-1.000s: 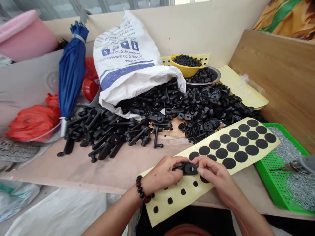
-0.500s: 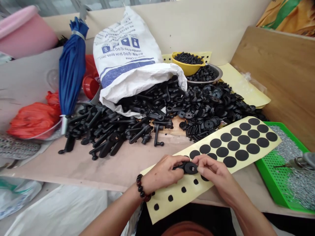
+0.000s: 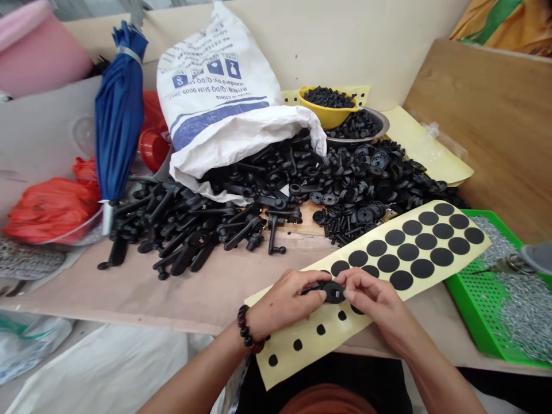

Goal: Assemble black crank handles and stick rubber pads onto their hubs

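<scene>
My left hand [image 3: 287,302] is closed on a black plastic crank handle [image 3: 334,292], thumb resting on the edge of its round end. A small light-coloured spot shows in the middle of that round face. From the other side, the thumb and fingers of my right hand [image 3: 373,296] pinch the rim of the same round end. Whether a thin sticker is also between them I cannot tell. Under both hands lies a pale yellow sheet of round black stickers [image 3: 407,252]. Small black squarish dots remain on its near left part, and full discs fill its far right part.
Black crank handles [image 3: 190,241] and round black caps [image 3: 366,213] are heaped behind, spilling from a white sack [image 3: 219,86]. A yellow bowl [image 3: 328,115] sits in a metal basin [image 3: 379,123]. At right, a green tray [image 3: 478,305] holds screws, with a driver tool [image 3: 513,264] above it.
My left thumb has shifted up onto the rim of the handle's round end. My right hand keeps its pinch. The whole view has moved slightly.
</scene>
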`<state>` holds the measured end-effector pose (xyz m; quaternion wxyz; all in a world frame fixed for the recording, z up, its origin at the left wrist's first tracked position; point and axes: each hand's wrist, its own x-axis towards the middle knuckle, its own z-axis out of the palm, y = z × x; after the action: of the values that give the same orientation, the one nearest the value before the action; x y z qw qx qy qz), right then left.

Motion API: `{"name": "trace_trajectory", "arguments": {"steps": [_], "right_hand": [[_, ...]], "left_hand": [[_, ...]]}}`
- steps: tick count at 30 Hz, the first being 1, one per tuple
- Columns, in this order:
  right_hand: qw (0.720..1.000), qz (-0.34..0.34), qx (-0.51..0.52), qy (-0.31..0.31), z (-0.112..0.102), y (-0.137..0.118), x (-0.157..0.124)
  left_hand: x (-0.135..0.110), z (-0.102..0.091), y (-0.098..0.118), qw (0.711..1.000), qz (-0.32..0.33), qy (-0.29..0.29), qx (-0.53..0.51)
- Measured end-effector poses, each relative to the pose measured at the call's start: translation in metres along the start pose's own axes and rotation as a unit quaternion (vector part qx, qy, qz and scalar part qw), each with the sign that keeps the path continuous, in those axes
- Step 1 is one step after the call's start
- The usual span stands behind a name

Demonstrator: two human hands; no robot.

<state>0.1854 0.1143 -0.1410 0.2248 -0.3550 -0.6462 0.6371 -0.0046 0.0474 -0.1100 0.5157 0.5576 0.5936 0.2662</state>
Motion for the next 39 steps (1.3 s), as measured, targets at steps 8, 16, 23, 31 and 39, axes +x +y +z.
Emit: {"name": "trace_trajectory", "arguments": {"steps": [8, 16, 23, 31, 39], "right_hand": [[1.0, -0.003, 0.009, 0.008, 0.002, 0.0, 0.0], [1.0, -0.003, 0.012, 0.014, 0.007, -0.004, 0.001], [1.0, 0.001, 0.022, 0.013, 0.016, -0.009, 0.0], [0.989, -0.005, 0.142, 0.046, 0.03, -0.011, -0.002], [0.996, -0.082, 0.012, -0.019, 0.034, -0.022, -0.016]], "left_hand": [[0.001, 0.004, -0.004, 0.998, 0.032, 0.028, 0.037], [-0.01, 0.011, 0.0, 0.989, 0.067, 0.108, 0.071], [-0.02, 0.024, -0.009, 0.971, 0.104, 0.209, 0.048], [-0.03, 0.033, -0.01, 0.947, 0.144, 0.286, 0.031], [-0.033, 0.033, -0.008, 0.974, 0.055, 0.177, -0.132]]}}
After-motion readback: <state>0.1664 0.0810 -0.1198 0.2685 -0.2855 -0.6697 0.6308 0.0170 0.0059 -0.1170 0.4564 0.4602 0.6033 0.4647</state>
